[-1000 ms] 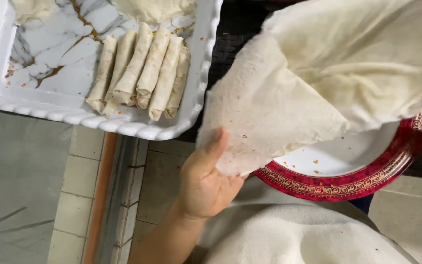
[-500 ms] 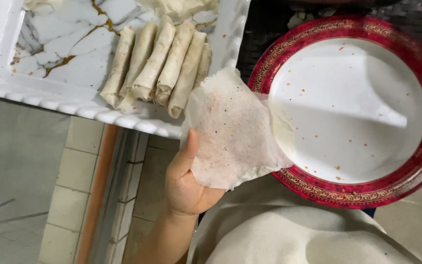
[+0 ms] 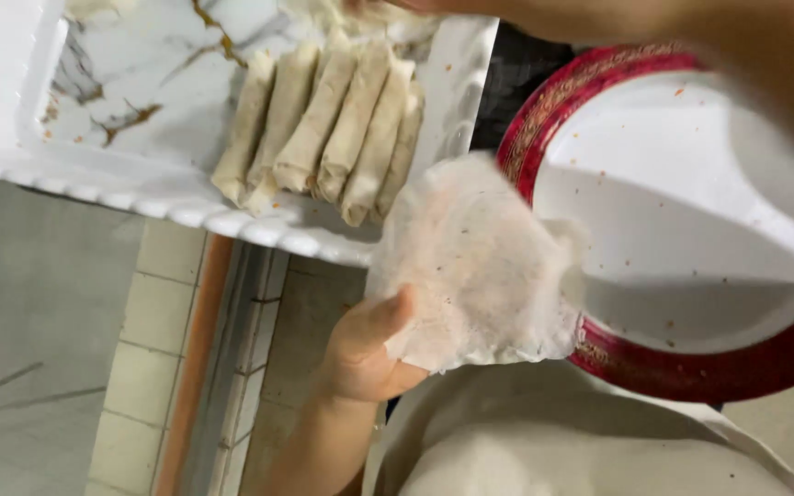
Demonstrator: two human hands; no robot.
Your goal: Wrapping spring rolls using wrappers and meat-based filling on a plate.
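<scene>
Left hand (image 3: 360,354) fingers clamped on thin wrapper sheet (image 3: 475,266), limp, overhanging red-rimmed plate (image 3: 691,367); could tear or fold. Right hand fingers unseen, cannot tell.

Bare left hand (image 3: 360,354) and forearm, no sleeve, above a pale cream garment (image 3: 544,441) over the lap.

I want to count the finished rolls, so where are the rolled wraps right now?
In the head view, upper centre-left: the rolled wraps lie side by side on the marble-patterned white tray, near its right edge, just above the thin wrapper sheet.
</scene>
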